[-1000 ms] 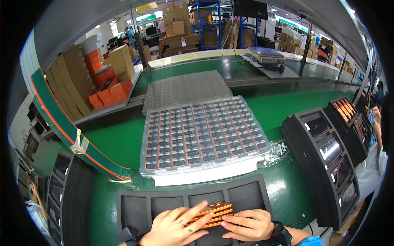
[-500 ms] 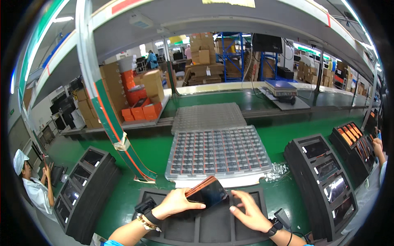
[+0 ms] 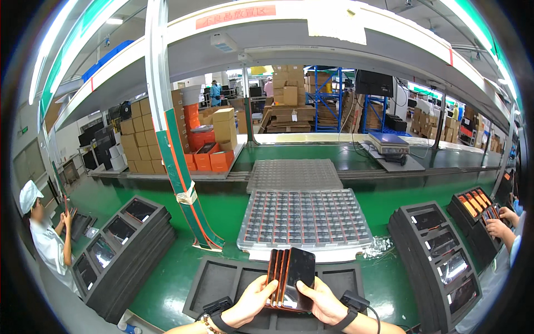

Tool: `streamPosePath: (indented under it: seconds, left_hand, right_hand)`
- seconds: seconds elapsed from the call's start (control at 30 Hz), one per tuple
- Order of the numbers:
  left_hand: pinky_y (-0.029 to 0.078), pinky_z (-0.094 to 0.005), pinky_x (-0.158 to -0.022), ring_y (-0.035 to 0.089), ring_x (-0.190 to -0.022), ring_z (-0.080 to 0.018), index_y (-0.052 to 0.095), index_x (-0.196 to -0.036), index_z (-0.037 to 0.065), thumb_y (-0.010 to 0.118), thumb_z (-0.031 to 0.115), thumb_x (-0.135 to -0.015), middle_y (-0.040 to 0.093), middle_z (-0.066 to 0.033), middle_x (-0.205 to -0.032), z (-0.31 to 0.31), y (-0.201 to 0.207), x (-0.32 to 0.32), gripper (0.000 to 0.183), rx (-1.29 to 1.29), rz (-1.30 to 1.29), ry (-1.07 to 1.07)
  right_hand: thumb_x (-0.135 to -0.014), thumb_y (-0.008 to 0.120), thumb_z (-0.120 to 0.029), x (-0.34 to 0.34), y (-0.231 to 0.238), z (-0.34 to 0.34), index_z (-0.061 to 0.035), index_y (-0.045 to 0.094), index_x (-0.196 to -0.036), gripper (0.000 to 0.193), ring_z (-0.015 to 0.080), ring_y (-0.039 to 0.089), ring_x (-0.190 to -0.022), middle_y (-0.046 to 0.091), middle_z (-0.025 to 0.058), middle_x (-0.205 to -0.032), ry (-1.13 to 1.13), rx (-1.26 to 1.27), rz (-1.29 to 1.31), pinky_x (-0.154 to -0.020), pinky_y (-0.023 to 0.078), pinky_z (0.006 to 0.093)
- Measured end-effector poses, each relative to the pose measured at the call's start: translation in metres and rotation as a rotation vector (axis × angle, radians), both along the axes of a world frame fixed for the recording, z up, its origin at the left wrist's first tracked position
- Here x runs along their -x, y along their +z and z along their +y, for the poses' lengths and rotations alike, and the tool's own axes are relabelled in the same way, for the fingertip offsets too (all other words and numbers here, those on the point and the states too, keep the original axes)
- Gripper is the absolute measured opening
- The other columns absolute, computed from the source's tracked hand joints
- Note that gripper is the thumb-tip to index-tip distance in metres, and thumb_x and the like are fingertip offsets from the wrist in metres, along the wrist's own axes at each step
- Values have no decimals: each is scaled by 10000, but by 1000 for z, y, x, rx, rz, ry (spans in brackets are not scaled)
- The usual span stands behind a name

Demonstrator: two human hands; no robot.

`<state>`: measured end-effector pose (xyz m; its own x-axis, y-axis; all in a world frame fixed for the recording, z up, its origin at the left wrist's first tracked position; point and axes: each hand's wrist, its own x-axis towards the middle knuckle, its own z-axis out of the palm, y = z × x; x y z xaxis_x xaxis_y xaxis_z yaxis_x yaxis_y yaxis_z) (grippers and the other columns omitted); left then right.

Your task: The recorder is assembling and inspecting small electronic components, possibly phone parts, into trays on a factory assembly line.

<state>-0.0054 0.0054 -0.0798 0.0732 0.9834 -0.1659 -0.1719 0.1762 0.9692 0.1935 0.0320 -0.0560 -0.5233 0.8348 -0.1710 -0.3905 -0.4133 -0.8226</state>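
Between my two hands stands a small stack of smartphones point(image 3: 298, 278), tilted on edge, with dark screens and orange-red edges. My left hand point(image 3: 253, 300) is closed round the stack's left side, thumb on the edges. My right hand point(image 3: 325, 303) grips its right side, the thumb lying on the front screen. Both hands are over a black foam tray point(image 3: 214, 283) with several recesses. Just beyond is a clear plastic tray point(image 3: 303, 218) holding rows of small dark parts with orange strips. The fingers behind the phones are hidden.
Stacked black foam trays with phones stand at left point(image 3: 139, 250) and right point(image 3: 409, 261). A taped metal post point(image 3: 181, 172) rises left of the clear tray. Behind lie another clear tray point(image 3: 295, 174) and a scale point(image 3: 389, 143). Co-workers sit at both sides.
My right hand, earlier apart from the phones with fingers spread, now grips them. The stack has turned more upright and come nearer. The whole view has shifted.
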Motion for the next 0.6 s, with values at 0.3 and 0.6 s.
streamPosePath:
  seconds: [0.3, 0.6]
  left_hand:
    - [357, -182, -489, 452, -568, -18, 550, -954, 98, 603, 190, -1000, 495, 67, -701, -62, 32, 50, 116, -50, 167, 190]
    - [512, -225, -682, 587, -792, -50, 487, -1302, 26, 645, 248, -982, 645, -6, -949, -53, -28, 68, 421, 244, 183, -6]
  right_hand:
    - [-985, 598, -89, -43, 5, -33, -55, 368, -1461, 529, 172, 553, -1174, 558, 80, -1325, -128, -94, -166, -1001, 455, 319]
    - [-943, 681, -156, -8, -94, -24, -80, 326, -1430, 608, 238, 433, -1289, 451, 120, -1399, -133, -185, -366, -1145, 316, 415]
